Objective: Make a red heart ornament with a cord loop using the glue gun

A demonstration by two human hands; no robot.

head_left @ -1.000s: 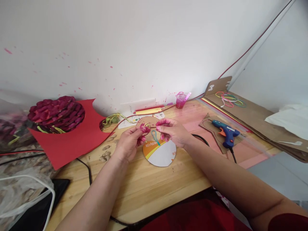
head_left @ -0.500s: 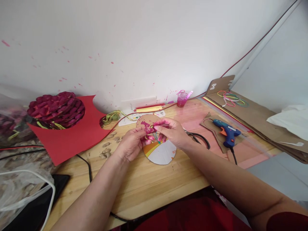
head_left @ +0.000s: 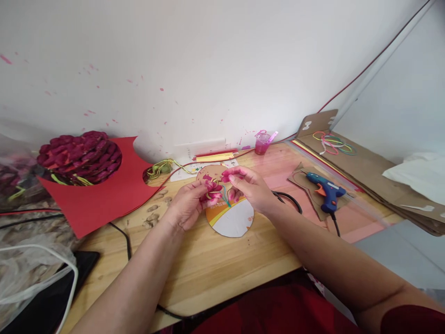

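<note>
My left hand (head_left: 189, 204) and my right hand (head_left: 252, 190) meet above the wooden table (head_left: 215, 273), fingertips stained pink. Both pinch small coloured rubber bands (head_left: 222, 194), yellow and teal, held between the fingers. Just below the hands lies a round card disc (head_left: 232, 218), white with an orange and yellow band. A brown cardboard disc (head_left: 208, 172) with pink marks lies behind them.
A red paper sheet (head_left: 100, 195) with a heap of dark red pieces (head_left: 81, 155) is at the left. A blue glue gun (head_left: 327, 191), scissors (head_left: 288, 198), a pink cup (head_left: 261, 144), cardboard sheets with loose bands (head_left: 333, 141) and cables (head_left: 121, 236) are around.
The hands have come closer together; the teal band that hung loose from my right fingers is now gathered between both hands. The view shifted slightly.
</note>
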